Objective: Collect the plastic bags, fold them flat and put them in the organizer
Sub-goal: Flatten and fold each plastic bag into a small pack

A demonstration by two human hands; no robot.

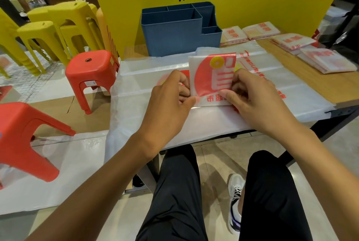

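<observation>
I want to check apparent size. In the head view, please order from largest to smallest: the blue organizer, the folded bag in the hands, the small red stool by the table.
1. blue organizer
2. small red stool, though it looks close to the organizer
3. folded bag, pinched by left hand and right hand

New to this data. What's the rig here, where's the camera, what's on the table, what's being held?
There is no robot: a person works with bare hands. The single picture comes from a wide-angle camera on their head, looking down past the arms to the table and their knees.

The left hand and right hand pinch a folded plastic bag with a red print, one at each lower corner. Under it, unfolded plastic bags lie spread over the wooden table. Behind stands a blue organizer with several compartments; no bags show inside it. To its right lie stacks of folded bags.
</observation>
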